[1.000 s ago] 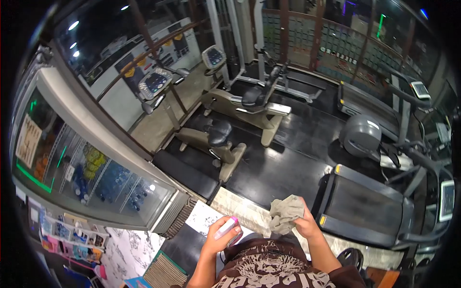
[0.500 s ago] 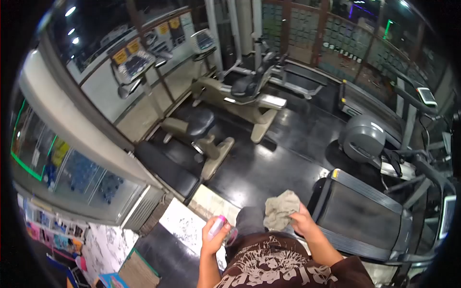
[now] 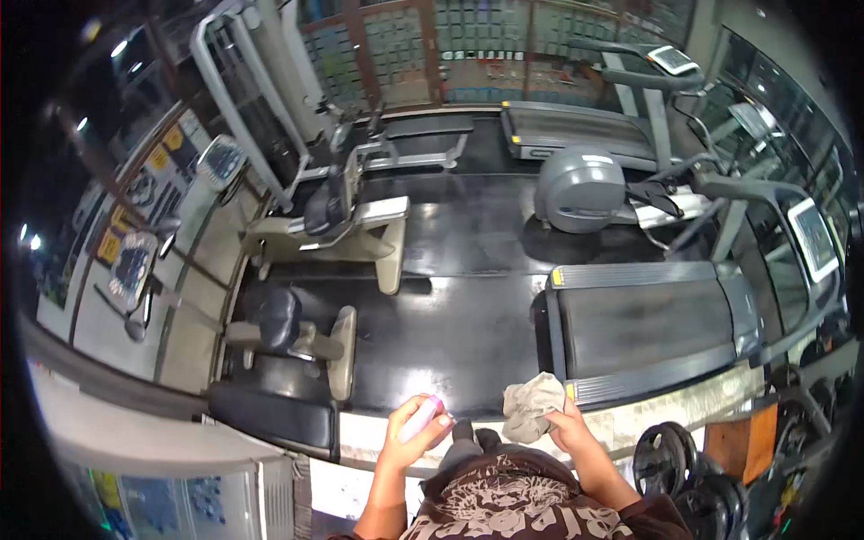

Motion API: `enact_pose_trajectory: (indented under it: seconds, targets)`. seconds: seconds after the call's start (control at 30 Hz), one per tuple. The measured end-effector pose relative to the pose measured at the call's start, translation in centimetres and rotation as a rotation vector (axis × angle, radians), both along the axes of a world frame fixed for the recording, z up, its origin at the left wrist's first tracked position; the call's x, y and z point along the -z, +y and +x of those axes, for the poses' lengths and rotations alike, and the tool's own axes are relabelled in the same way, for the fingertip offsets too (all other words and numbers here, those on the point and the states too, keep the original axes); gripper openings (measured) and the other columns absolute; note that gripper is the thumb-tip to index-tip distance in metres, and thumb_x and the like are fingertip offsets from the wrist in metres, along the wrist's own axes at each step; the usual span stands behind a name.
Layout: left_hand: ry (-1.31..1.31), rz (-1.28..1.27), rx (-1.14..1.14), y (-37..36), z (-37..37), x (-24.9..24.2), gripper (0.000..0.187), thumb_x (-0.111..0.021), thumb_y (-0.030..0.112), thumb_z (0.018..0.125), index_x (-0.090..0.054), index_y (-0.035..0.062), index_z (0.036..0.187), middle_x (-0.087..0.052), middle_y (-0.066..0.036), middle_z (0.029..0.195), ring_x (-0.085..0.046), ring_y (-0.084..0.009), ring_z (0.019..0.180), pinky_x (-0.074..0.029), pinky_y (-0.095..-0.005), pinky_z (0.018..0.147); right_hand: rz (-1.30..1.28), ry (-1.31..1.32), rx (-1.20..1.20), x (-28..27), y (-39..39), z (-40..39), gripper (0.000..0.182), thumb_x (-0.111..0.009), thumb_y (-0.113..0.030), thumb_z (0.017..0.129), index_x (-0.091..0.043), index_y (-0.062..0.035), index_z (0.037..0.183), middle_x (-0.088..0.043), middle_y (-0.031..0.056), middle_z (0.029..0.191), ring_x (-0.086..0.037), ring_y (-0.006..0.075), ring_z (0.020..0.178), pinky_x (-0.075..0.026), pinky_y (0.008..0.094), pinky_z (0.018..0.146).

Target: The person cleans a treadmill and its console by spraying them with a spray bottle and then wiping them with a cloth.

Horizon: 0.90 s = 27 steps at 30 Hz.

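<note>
My left hand (image 3: 402,439) is closed around a small pale pink bottle (image 3: 418,423) with a brighter pink top, held in front of my body at the lower middle of the head view. Some of the bottle is hidden behind my fingers. A crumpled grey-beige cloth (image 3: 532,407) hangs from my right hand (image 3: 571,427), its fingers pinched on the cloth's right edge. Beyond the cloth, the near corner of a treadmill (image 3: 643,324) shows just past my right hand. Both hands are held apart, on either side of my dark printed shirt (image 3: 504,490).
A black padded bench (image 3: 270,418) and exercise bikes (image 3: 333,220) stand to the left. An elliptical machine (image 3: 580,189) and another treadmill (image 3: 576,126) are farther off at the right. Weight plates (image 3: 664,457) sit low on the right, beside a wooden box (image 3: 740,443). Black flooring (image 3: 441,333) runs between the machines.
My view has turned to the right, bringing the treadmill more squarely ahead and the weight plates into sight. Both hands keep their hold on the bottle and the cloth.
</note>
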<state>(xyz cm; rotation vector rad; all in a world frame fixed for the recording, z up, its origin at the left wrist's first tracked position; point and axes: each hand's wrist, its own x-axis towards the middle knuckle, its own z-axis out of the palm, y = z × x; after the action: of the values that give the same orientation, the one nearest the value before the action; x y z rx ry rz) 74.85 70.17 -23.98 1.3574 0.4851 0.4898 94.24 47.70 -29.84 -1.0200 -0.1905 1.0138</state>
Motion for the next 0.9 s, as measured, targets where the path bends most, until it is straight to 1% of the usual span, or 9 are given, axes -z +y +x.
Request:
enact_pose_trajectory:
  seconds: [0.33, 0.47, 0.53, 0.6, 0.7, 0.77, 0.8, 0.83, 0.9]
  targets:
    - [0.2, 0.042, 0.122, 3.7, 1.9, 4.6, 0.016, -0.077, 0.012, 0.085, -0.066, 0.0038, 0.094, -0.064, 0.0, 0.082, -0.057, -0.007, 0.076, -0.047, -0.0234, 0.069, -0.07, -0.276, -0.017, -1.5, -1.3, 0.6, 0.069, -0.063, 0.0, 0.084, -0.034, 0.0002, 0.147, -0.052, 0.0069, 0.137, -0.047, 0.0174, 0.13, -0.035, 0.0341, 0.111]
    - [0.191, 0.1, 0.192, 3.3, 5.0, 3.8, 0.017, -0.077, 0.013, 0.086, -0.062, 0.0046, 0.087, -0.061, 0.002, 0.077, -0.054, -0.0049, 0.069, -0.044, -0.0224, 0.061, -0.167, -0.188, 0.142, 1.0, -6.0, 3.2, 0.063, -0.06, -0.002, 0.087, -0.037, -0.0019, 0.145, -0.053, 0.008, 0.136, -0.049, 0.0198, 0.128, -0.037, 0.0358, 0.11]
    - [0.173, 0.047, 0.21, 1.9, 6.8, 2.9, 0.017, -0.077, 0.011, 0.086, -0.061, 0.005, 0.085, -0.059, 0.003, 0.075, -0.051, -0.0037, 0.066, -0.042, -0.0216, 0.057, 0.077, 0.054, 0.252, 0.9, -7.9, 3.9, 0.051, -0.052, -0.025, 0.094, -0.044, -0.0027, 0.14, -0.057, 0.0122, 0.129, -0.056, 0.027, 0.12, -0.048, 0.0419, 0.1]
    - [0.163, 0.108, 0.214, 0.3, 8.4, 3.4, 0.016, -0.076, 0.01, 0.086, -0.061, 0.0048, 0.086, -0.059, 0.003, 0.075, -0.051, -0.0036, 0.066, -0.042, -0.0214, 0.057, 0.423, 0.146, 0.085, 1.3, -10.2, 6.7, 0.062, -0.045, -0.048, 0.093, -0.049, -0.0027, 0.136, -0.059, 0.0164, 0.124, -0.058, 0.0316, 0.115, -0.05, 0.0457, 0.094]
    - [0.147, 0.088, 0.205, -3.1, 11.2, 3.9, 0.016, -0.076, 0.01, 0.086, -0.061, 0.0049, 0.086, -0.059, 0.002, 0.075, -0.053, -0.0044, 0.064, -0.043, -0.0222, 0.056, 0.547, 0.399, 0.201, -1.1, -13.1, 9.5, 0.077, -0.038, -0.065, 0.088, -0.052, -0.0041, 0.133, -0.059, 0.0206, 0.121, -0.058, 0.0369, 0.111, -0.05, 0.0498, 0.092]
    - [0.165, 0.065, 0.187, -6.3, 13.2, 5.1, 0.016, -0.076, 0.011, 0.086, -0.062, 0.0047, 0.087, -0.06, 0.001, 0.076, -0.054, -0.0048, 0.065, -0.044, -0.0222, 0.057, 0.539, 0.352, 0.422, 2.5, -17.7, 13.7, 0.077, -0.032, -0.069, 0.089, -0.051, -0.0119, 0.138, -0.054, 0.0248, 0.131, -0.054, 0.0432, 0.118, -0.047, 0.0597, 0.095]
    - [0.176, 0.066, 0.174, -8.2, 14.3, 6.2, 0.016, -0.076, 0.012, 0.086, -0.062, 0.0047, 0.087, -0.061, 0.001, 0.076, -0.055, -0.0051, 0.065, -0.044, -0.0221, 0.057, 0.378, 0.115, 0.318, 2.9, -19.7, 16.2, 0.077, -0.03, -0.069, 0.09, -0.049, -0.0143, 0.141, -0.052, 0.0247, 0.135, -0.053, 0.0442, 0.121, -0.046, 0.0608, 0.097]
    - [0.189, 0.066, 0.158, -10.1, 15.5, 7.1, 0.016, -0.076, 0.012, 0.086, -0.063, 0.0046, 0.087, -0.062, 0.0, 0.077, -0.055, -0.0054, 0.066, -0.044, -0.0219, 0.057, 0.485, 0.27, 0.306, -1.2, -19.7, 17.7, 0.079, -0.028, -0.071, 0.091, -0.045, -0.0171, 0.145, -0.046, 0.0223, 0.144, -0.049, 0.0445, 0.127, -0.043, 0.0645, 0.1]
    - [0.254, -0.003, 0.112, -14.6, 18.2, 8.4, 0.016, -0.076, 0.012, 0.086, -0.063, 0.004, 0.088, -0.063, -0.001, 0.079, -0.057, -0.0064, 0.068, -0.046, -0.0225, 0.06, 0.566, 0.327, 0.314, 1.2, -24.2, 22.2, 0.08, -0.031, -0.072, 0.091, -0.038, -0.0179, 0.149, -0.043, 0.0199, 0.148, -0.048, 0.0453, 0.129, -0.042, 0.0694, 0.098]
